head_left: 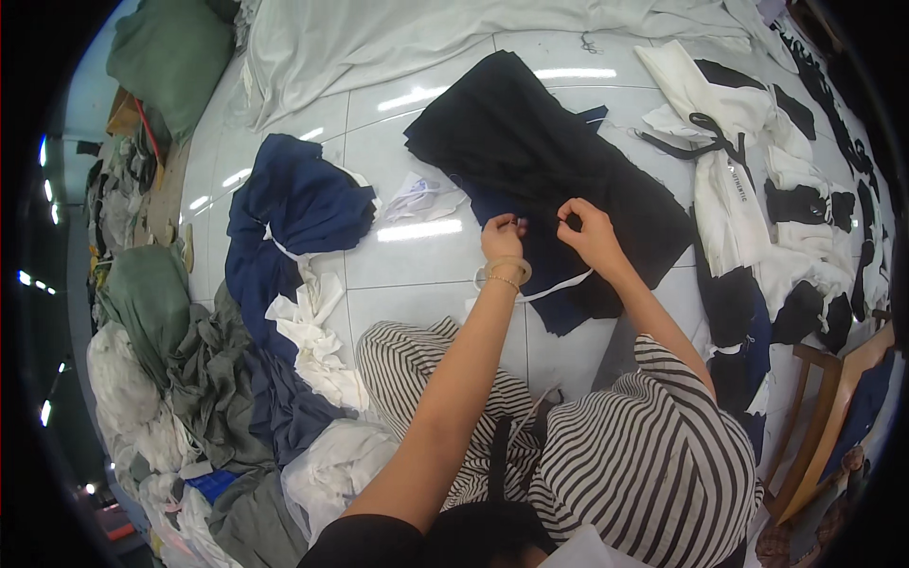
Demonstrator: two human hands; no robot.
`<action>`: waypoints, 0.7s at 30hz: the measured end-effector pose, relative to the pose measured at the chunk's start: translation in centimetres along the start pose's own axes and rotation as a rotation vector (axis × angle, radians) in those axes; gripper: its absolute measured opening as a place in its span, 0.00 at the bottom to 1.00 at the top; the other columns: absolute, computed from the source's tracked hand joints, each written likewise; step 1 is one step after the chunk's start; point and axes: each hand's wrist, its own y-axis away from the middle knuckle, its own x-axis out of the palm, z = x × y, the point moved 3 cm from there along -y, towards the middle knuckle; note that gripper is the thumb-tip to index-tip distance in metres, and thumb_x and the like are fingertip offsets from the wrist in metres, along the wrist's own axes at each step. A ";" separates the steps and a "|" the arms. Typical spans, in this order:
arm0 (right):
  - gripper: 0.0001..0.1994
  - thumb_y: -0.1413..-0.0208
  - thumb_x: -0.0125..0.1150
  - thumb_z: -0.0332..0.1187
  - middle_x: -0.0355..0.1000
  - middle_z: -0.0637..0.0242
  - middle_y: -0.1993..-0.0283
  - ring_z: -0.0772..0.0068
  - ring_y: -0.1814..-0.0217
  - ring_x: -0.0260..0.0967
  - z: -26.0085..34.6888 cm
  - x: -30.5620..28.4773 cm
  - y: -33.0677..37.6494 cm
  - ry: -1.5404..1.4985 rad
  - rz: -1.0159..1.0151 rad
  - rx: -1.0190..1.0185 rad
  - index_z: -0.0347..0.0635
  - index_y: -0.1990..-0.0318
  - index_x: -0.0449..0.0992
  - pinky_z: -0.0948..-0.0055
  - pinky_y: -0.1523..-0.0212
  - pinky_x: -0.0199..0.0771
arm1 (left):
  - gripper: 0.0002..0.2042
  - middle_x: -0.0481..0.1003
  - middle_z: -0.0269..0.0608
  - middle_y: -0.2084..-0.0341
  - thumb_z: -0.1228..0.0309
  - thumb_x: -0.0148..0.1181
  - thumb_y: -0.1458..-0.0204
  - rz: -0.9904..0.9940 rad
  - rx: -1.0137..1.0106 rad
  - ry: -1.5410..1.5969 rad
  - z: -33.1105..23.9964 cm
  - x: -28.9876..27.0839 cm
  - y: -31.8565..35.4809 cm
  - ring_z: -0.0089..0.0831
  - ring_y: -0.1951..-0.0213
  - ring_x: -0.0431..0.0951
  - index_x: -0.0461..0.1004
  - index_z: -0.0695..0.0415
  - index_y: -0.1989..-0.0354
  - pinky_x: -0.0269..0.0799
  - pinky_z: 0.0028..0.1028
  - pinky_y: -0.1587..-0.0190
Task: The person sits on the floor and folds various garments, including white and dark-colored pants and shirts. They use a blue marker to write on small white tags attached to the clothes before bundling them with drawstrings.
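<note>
A large piece of black cloth [502,123] lies spread on the tiled floor in front of my knees. Navy cloth [547,260] shows beneath its near left side. My left hand [502,237], with bangles at the wrist, is closed over the navy cloth; whatever its fingers pinch is too small to name. Just to its right, my right hand [589,232] makes a pinch with thumb and forefinger against the black cloth, and what lies in it is hidden. A narrow white strip [563,286] curves across the navy cloth below both hands.
A navy garment [298,199] and white cloth [317,331] lie at left, beside a thin white piece [417,197]. White and black garments [734,204] are heaped at right near a wooden frame [824,426]. Pale sheeting [350,43] covers the far floor; grey-green bundles [147,293] stand far left.
</note>
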 end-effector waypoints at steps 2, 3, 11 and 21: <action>0.07 0.53 0.60 0.28 0.69 0.68 0.68 0.79 0.74 0.60 -0.2 -0.1 0.2 -0.024 -0.003 -0.020 0.37 0.66 0.72 0.77 0.71 0.61 | 0.10 0.79 0.49 0.68 0.79 0.50 0.45 -0.032 -0.019 0.003 0.7 1.7 -1.1 0.30 0.70 0.80 0.75 0.68 0.58 0.74 0.25 0.63; 0.07 0.53 0.60 0.28 0.69 0.68 0.68 0.80 0.74 0.60 -0.1 -0.3 0.4 -0.036 -0.009 -0.041 0.37 0.66 0.72 0.77 0.71 0.61 | 0.11 0.79 0.49 0.67 0.77 0.51 0.45 -0.038 -0.055 -0.020 0.7 2.6 -1.6 0.31 0.69 0.80 0.75 0.67 0.57 0.75 0.25 0.62; 0.09 0.54 0.60 0.28 0.68 0.61 0.69 0.68 0.67 0.67 2.0 -1.4 1.8 -0.154 0.106 0.066 0.35 0.67 0.71 0.69 0.64 0.66 | 0.18 0.78 0.47 0.60 0.62 0.45 0.38 0.313 -0.531 0.774 0.1 7.6 -4.5 0.39 0.61 0.79 0.73 0.63 0.50 0.76 0.40 0.56; 0.15 0.51 0.69 0.42 0.73 0.59 0.62 0.59 0.59 0.70 1.2 -6.2 -0.4 -0.071 0.240 -0.072 0.42 0.64 0.76 0.67 0.56 0.68 | 0.19 0.74 0.48 0.56 0.60 0.45 0.38 0.867 -0.606 0.904 -0.6 9.8 -6.1 0.39 0.58 0.77 0.69 0.62 0.47 0.74 0.40 0.54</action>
